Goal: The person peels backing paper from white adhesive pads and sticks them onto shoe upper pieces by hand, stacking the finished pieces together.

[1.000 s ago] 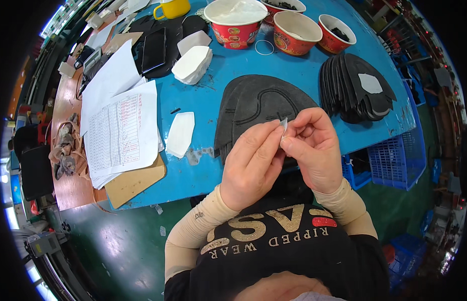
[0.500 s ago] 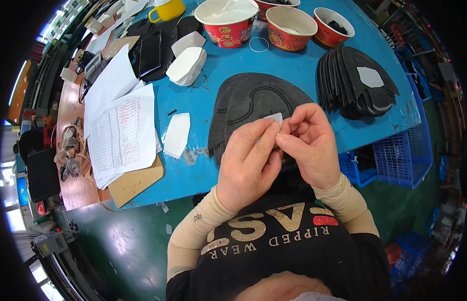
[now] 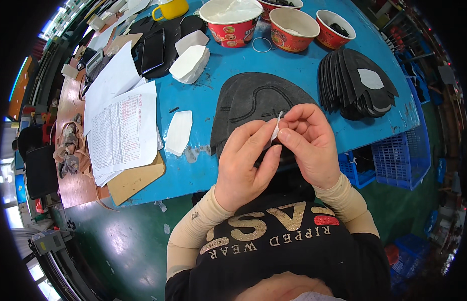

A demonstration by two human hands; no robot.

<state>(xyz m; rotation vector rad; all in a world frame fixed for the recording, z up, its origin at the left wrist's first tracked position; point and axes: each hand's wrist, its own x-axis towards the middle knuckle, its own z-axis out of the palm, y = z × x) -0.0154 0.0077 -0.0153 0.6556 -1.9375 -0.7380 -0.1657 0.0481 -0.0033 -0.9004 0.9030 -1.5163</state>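
My left hand and my right hand meet above the near edge of the blue table. Between their fingertips they pinch a small thin white piece, held edge-on. Just beyond the hands lies a stack of black shaped sheets with a curved stitched line on top. A loose white shaped piece rests flat on the table to the left of my left hand.
A fanned pile of black pieces with a white patch sits at right. Three red bowls and a yellow cup stand at the back. White stacks, printed papers and brown card lie left. Blue crates are below right.
Both hands stay together on the white piece, shifting slightly; the fingers have worked it so that it now stands edge-on between the thumbs.
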